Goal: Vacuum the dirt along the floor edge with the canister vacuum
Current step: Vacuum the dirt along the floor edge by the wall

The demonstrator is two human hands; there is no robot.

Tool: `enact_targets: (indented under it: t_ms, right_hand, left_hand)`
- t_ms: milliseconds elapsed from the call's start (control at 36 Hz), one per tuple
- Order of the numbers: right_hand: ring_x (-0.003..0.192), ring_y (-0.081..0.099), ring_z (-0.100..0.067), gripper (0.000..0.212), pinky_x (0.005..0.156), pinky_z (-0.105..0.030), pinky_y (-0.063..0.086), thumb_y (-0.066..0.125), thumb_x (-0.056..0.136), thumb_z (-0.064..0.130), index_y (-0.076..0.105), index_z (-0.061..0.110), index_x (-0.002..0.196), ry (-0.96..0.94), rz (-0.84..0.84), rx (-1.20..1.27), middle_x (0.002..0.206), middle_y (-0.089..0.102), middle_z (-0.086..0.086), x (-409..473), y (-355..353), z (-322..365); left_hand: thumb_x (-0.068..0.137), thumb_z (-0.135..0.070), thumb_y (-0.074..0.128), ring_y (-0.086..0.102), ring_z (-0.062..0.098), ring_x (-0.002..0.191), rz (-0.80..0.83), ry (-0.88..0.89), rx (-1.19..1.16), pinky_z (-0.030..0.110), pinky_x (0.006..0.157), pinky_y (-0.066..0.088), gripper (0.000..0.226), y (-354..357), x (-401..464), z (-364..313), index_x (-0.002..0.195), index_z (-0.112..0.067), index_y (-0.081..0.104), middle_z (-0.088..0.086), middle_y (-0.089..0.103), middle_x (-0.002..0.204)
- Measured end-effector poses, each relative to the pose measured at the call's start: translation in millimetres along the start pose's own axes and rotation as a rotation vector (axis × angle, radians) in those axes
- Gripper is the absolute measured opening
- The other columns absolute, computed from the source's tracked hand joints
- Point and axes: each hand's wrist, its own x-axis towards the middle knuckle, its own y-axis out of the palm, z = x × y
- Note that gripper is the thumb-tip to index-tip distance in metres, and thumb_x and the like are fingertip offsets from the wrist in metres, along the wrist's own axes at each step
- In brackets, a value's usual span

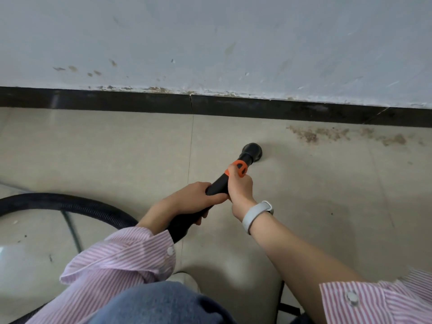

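Both hands grip the vacuum wand [217, 185], left hand [198, 197] wrapped behind, right hand [240, 185] pinching near the orange collar [238, 168], steering the round nozzle [252, 152] toward dirt [311, 135] beside the black baseboard [233, 107].

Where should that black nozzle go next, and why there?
Probably forward and to the right. The nozzle sits on bare tile, while the brown dirt lies right of it, close along the dark baseboard. Both the left hand and right hand grip the wand, so a short push should reach it.
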Motion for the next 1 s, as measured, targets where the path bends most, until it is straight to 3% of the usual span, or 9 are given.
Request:
enact_targets:
  t_ms: [139, 222, 306, 389, 472, 611, 778, 861, 1000]
  right_hand:
    - [0.079, 0.057, -0.023, 0.026, 0.078, -0.041, 0.052, 0.051, 0.093, 0.033, 0.051, 0.013, 0.076, -0.018, 0.234, -0.020, 0.078, 0.054, -0.006, -21, 45, -10]
    - [0.077, 0.054, -0.022, 0.026, 0.075, -0.037, 0.049, 0.051, 0.093, 0.032, 0.049, 0.012, 0.076, -0.034, 0.336, -0.046, 0.075, 0.052, -0.004, -34, 75, -16]
    - [0.076, 0.053, -0.022, 0.024, 0.071, -0.034, 0.044, 0.051, 0.093, 0.031, 0.049, 0.012, 0.078, -0.075, 0.430, -0.104, 0.075, 0.051, -0.005, -47, 102, -20]
    - [0.073, 0.051, -0.021, 0.024, 0.068, -0.033, 0.042, 0.050, 0.093, 0.030, 0.049, 0.012, 0.078, -0.127, 0.520, -0.163, 0.073, 0.050, -0.004, -59, 123, -22]
    - [0.072, 0.052, -0.021, 0.025, 0.070, -0.035, 0.046, 0.050, 0.093, 0.031, 0.049, 0.013, 0.076, -0.102, 0.574, -0.208, 0.072, 0.051, -0.003, -66, 136, -25]
    - [0.084, 0.060, -0.025, 0.025, 0.086, -0.044, 0.053, 0.051, 0.092, 0.034, 0.055, 0.009, 0.092, 0.008, 0.536, -0.205, 0.084, 0.058, -0.006, -67, 135, -35]
    - [0.074, 0.054, -0.021, 0.022, 0.071, -0.033, 0.046, 0.049, 0.092, 0.026, 0.049, 0.014, 0.074, 0.002, 0.389, -0.092, 0.071, 0.052, -0.002, -57, 107, -30]
    - [0.073, 0.053, -0.021, 0.021, 0.070, -0.033, 0.045, 0.049, 0.090, 0.024, 0.048, 0.014, 0.072, 0.006, 0.294, -0.028, 0.071, 0.050, -0.004, -51, 82, -21]
    - [0.072, 0.058, -0.021, 0.021, 0.068, -0.031, 0.051, 0.052, 0.091, 0.024, 0.054, 0.011, 0.075, 0.061, 0.135, 0.108, 0.072, 0.055, -0.005, -40, 25, -12]
  left_hand:
    - [0.091, -0.037, 0.058, 0.068, 0.027, 0.059, 0.087, -0.153, -0.015, 0.032, 0.064, 0.058, 0.033, -32, -27, 30, 0.106, -0.007, 0.052, 0.011, 0.067, 0.074]
    - [0.091, -0.038, 0.059, 0.070, 0.028, 0.067, 0.097, -0.255, -0.014, 0.035, 0.066, 0.060, 0.037, -47, -42, 50, 0.093, -0.001, 0.055, 0.016, 0.071, 0.078]
    - [0.091, -0.039, 0.059, 0.072, 0.021, 0.070, 0.070, -0.298, 0.027, 0.026, 0.059, 0.057, 0.036, -60, -59, 71, 0.084, -0.003, 0.059, 0.012, 0.073, 0.080]
    - [0.089, -0.042, 0.060, 0.070, 0.012, 0.065, 0.029, -0.317, 0.070, 0.020, 0.055, 0.052, 0.035, -71, -74, 93, 0.081, -0.008, 0.061, 0.004, 0.073, 0.076]
    - [0.090, -0.042, 0.060, 0.070, 0.014, 0.068, 0.037, -0.333, 0.042, 0.022, 0.059, 0.052, 0.035, -77, -84, 106, 0.082, -0.008, 0.063, 0.004, 0.074, 0.079]
    - [0.091, -0.043, 0.057, 0.071, 0.013, 0.070, 0.110, -0.358, 0.048, 0.025, 0.066, 0.055, 0.035, -76, -83, 107, 0.087, -0.008, 0.061, 0.005, 0.074, 0.082]
    - [0.092, -0.040, 0.057, 0.071, 0.022, 0.068, 0.163, -0.296, 0.043, 0.026, 0.060, 0.055, 0.035, -68, -67, 85, 0.083, -0.006, 0.056, 0.009, 0.072, 0.076]
    - [0.092, -0.038, 0.057, 0.069, 0.030, 0.066, 0.213, -0.277, 0.024, 0.031, 0.059, 0.057, 0.038, -64, -55, 58, 0.089, -0.001, 0.052, 0.015, 0.070, 0.076]
    - [0.092, -0.039, 0.057, 0.068, 0.028, 0.063, 0.404, -0.202, 0.171, 0.033, 0.066, 0.059, 0.037, -47, -22, 7, 0.092, -0.002, 0.052, 0.013, 0.070, 0.074]
